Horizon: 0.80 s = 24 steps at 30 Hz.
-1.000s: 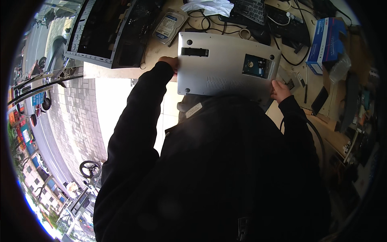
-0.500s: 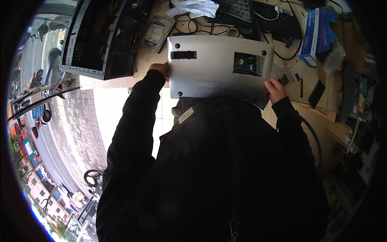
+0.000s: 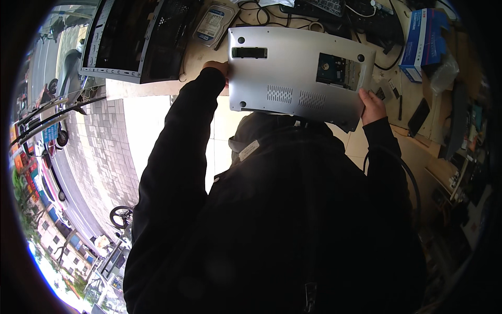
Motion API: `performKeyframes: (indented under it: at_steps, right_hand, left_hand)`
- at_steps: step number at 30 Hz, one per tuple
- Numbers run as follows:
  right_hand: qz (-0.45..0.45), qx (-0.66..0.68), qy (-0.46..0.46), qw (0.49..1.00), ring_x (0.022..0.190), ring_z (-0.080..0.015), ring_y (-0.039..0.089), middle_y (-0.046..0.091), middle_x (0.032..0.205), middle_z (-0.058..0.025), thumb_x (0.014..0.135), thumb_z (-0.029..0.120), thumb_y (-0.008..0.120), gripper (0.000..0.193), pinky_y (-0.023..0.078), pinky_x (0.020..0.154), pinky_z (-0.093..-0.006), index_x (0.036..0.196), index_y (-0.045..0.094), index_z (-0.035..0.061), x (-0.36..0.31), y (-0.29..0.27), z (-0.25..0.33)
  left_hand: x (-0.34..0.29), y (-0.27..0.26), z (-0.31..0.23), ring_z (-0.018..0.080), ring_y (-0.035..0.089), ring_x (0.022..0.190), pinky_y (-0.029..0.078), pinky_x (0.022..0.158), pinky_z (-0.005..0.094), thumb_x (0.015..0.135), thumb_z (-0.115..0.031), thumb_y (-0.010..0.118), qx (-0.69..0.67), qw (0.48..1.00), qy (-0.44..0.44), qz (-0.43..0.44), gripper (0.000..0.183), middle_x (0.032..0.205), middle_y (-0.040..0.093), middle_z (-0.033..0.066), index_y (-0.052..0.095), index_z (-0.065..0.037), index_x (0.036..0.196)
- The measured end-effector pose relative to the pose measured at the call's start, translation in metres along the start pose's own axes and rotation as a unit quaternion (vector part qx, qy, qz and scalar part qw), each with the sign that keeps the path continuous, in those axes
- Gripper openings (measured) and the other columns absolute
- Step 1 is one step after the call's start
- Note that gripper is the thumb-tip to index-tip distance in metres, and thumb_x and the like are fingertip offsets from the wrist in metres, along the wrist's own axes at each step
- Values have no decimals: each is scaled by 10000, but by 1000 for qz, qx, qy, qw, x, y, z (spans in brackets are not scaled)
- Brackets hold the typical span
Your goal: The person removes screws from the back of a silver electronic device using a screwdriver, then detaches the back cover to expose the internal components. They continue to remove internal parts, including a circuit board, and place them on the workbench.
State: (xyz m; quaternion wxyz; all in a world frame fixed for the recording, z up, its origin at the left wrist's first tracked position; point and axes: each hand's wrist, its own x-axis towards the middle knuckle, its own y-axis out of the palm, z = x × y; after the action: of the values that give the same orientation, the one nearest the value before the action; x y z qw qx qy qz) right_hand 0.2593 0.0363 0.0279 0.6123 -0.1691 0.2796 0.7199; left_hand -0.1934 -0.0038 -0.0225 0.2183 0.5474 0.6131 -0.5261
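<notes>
Silver laptop (image 3: 293,73), count one, underside facing up, held at the front edge of the tabletop (image 3: 200,56); its right end sits lower in view than its left. Whether it also rests on anything cannot be told. On the underside: three round dark feet (image 3: 241,40) visible, two vent grilles (image 3: 280,94) side by side, two openings. One is a narrow slot (image 3: 249,52) at upper left; the other, larger, at upper right, exposes one inner drive (image 3: 329,67).

Hands: two, both on the laptop. Left hand (image 3: 217,68) holds the left edge, fingers partly hidden behind it. Right hand (image 3: 372,105) holds the right edge toward the near corner, fingers closed on the rim.

Surroundings, counted: one loose hard drive (image 3: 214,23), flat, label up, beyond the left hand and apart from the laptop. One open computer case (image 3: 170,49), left of that drive. One tape roll (image 3: 316,26), just beyond the laptop's far edge. One white paper (image 3: 273,2), cut off by the upper edge of view. One blue-and-white box (image 3: 415,44) at right, one clear plastic wrap (image 3: 445,74) against it. One slim dark tool (image 3: 401,100) and one flat dark rectangular piece (image 3: 418,118), both right of the right hand
</notes>
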Motion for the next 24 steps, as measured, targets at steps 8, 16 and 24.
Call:
performKeyframes:
  at_steps: [8,16,24]
  right_hand:
    - [-8,5,-55,998,846,-113,570,604,936,-36,931,168,611,233,462,760,-266,1052,596,-31,-9,11,7]
    - [64,-31,-9,997,907,-168,593,620,979,-73,915,86,613,226,478,828,-304,1106,572,-27,12,-4,0]
    - [77,3,1,997,932,-174,578,614,986,-67,922,108,608,220,459,861,-318,1104,573,-11,41,-15,-23]
  left_hand:
    - [19,1,5,198,697,735,560,671,309,960,-258,346,229,972,60,-6,366,795,712,64,672,-93,988]
    - [19,3,3,197,690,852,543,736,341,859,-270,523,406,907,112,-3,243,843,720,11,693,-157,990]
    - [-3,-2,0,250,694,750,558,642,366,910,-287,520,104,994,11,7,297,787,702,101,654,-22,903]
